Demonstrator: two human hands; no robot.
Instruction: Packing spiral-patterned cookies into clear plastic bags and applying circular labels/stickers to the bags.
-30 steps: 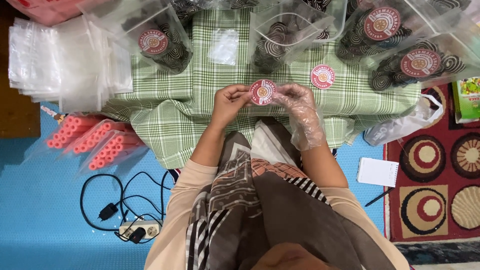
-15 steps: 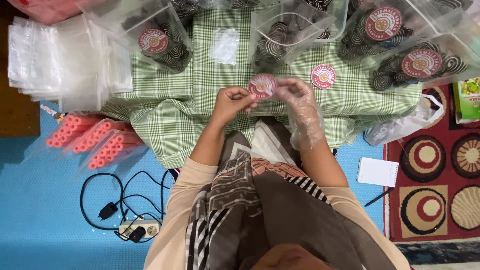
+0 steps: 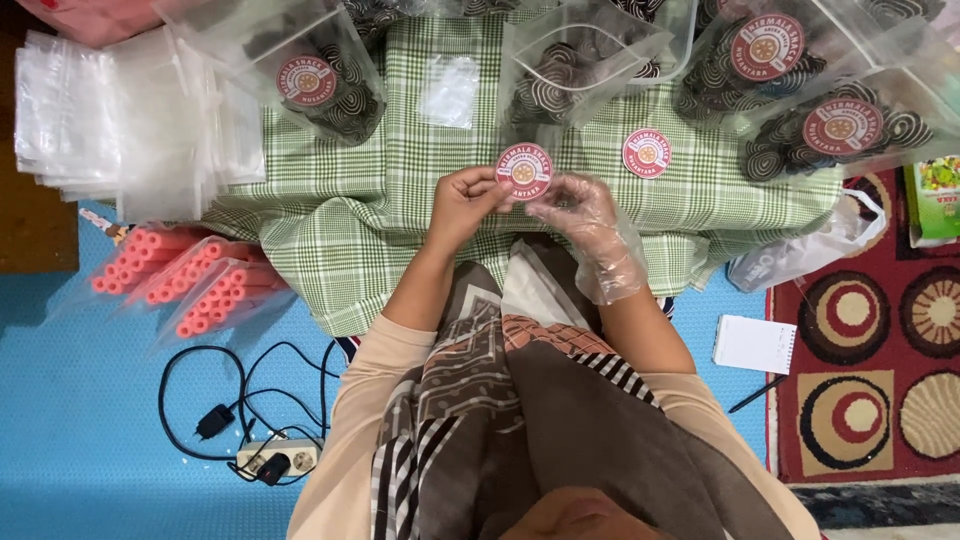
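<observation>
- The left hand (image 3: 462,205) pinches a round red sticker (image 3: 524,171) by its edge, face up, just above the green checked cloth (image 3: 340,200).
- The right hand (image 3: 580,205), in a loose clear glove, has its fingers curled at the sticker's other edge; whether they grip it, I cannot tell.
- Done, by the look of it: several snack bags (image 3: 325,85) beyond the fingers already carry stickers.
- Left: the open bag (image 3: 570,65) straight beyond the fingertips shows none, and a spare sticker (image 3: 646,152) lies just right of them.
- Empty pouches (image 3: 110,120) are stacked well off to the left; nothing blocks the hands.
</observation>
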